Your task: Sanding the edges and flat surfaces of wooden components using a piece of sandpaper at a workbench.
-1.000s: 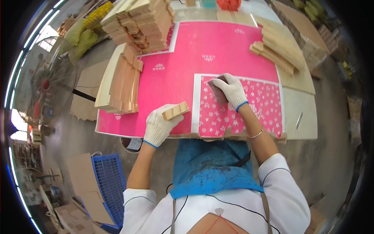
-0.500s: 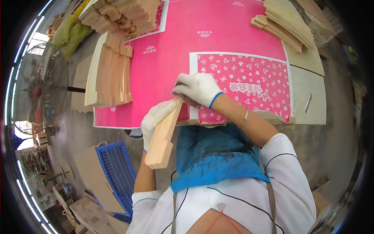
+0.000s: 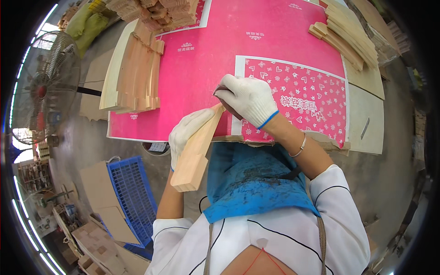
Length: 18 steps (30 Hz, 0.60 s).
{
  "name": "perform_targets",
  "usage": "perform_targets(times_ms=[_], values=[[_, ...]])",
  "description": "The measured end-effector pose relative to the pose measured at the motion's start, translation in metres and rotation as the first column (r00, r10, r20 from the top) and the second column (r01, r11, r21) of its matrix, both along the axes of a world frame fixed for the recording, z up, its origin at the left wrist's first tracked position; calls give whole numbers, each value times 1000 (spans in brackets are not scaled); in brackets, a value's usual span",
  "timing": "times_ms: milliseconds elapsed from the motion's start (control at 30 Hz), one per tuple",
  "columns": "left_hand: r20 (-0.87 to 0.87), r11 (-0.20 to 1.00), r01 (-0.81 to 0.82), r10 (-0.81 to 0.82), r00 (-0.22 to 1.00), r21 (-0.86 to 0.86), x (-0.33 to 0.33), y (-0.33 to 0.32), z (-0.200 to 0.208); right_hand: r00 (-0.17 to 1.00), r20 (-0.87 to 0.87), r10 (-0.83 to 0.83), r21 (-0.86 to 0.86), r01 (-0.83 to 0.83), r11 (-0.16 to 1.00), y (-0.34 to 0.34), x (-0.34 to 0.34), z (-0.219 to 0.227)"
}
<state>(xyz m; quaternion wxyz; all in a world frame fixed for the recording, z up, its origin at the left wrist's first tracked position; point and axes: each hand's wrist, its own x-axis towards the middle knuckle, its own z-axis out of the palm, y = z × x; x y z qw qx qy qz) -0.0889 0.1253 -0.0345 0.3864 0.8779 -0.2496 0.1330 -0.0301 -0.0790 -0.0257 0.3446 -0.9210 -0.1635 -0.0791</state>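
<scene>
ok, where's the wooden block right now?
In the head view the wooden block sits centre-left, held in the left hand at the near edge of the pink sheet; the right hand presses on its upper end.

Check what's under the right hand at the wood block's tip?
A dark pad peeks from under the right hand, pressed at the far tip of the wood block that the left hand holds. The glove covers most of it, so its kind is unclear.

Flat pink printed carton sheets on bench, w/ white motifs.
</scene>
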Motion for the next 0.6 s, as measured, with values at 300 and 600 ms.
perform_targets(times_ms=[300, 600], values=[[80, 972, 62, -81, 994, 225, 25, -13, 19, 989, 147, -26, 32, 22, 999, -5, 4, -13], [-238, 971, -80, 134, 962, 223, 34, -9, 18, 993, -90, -72, 8, 73, 997, -13, -25, -21]])
